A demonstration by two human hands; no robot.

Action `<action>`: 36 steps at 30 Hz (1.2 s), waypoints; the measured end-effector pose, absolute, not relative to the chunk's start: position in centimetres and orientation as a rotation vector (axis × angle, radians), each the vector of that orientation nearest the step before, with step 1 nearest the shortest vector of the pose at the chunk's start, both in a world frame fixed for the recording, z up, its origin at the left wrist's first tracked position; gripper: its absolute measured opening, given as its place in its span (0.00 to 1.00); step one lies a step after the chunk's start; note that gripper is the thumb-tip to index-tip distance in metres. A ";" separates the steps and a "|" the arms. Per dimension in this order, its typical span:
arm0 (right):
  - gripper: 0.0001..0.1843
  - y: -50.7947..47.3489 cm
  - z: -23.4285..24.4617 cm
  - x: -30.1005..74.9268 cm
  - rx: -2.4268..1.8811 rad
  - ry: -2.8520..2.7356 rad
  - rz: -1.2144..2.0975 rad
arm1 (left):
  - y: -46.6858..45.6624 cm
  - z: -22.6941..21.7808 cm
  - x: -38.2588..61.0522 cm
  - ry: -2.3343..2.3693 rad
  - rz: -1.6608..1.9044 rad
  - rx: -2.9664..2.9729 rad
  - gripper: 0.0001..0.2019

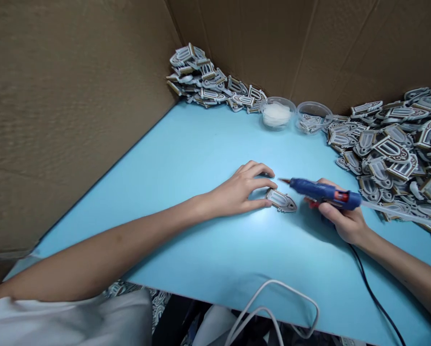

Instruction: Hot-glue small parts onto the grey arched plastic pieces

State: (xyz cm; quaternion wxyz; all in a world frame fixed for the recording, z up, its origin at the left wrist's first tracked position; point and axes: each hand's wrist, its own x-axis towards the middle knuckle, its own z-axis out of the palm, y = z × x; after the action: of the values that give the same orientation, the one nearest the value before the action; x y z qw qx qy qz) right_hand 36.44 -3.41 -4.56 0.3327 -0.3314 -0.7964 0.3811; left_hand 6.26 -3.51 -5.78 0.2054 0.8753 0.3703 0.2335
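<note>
A blue hot glue gun is in my right hand, its fingers wrapped round the handle. A clear glue stick juts from its back end, and the nozzle points left. My left hand rests on the table with its fingers curved. Its thumb and index finger grip the left end of a small white arch-shaped piece with a brown pattern, lying flat. The nozzle hovers above and just beyond this piece, apart from it.
Similar pieces form a pile at right and a smaller pile at back left. Two clear tubs stand at the back. Cardboard walls enclose the blue table. A black cord and white wire stand are near the front.
</note>
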 end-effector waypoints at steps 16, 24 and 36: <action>0.26 -1.0 -5.7 36.3 -1.059 -2.306 0.590 | 2.6 2.2 10.5 1.320 1.056 0.937 0.18; 0.24 -1.2 -5.9 36.9 -1.027 -2.320 0.601 | 13.4 10.6 25.7 0.996 1.227 1.180 0.22; 0.14 -1.0 -6.1 36.8 -0.973 -2.271 0.674 | 13.3 4.6 4.1 1.894 0.903 1.995 0.19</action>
State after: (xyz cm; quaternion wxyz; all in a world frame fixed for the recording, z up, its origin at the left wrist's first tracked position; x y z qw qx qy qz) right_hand 36.80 -1.02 -6.11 0.2863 -0.3640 -0.8497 0.2521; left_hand 4.07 13.32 4.64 0.1231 0.6838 0.6493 0.3094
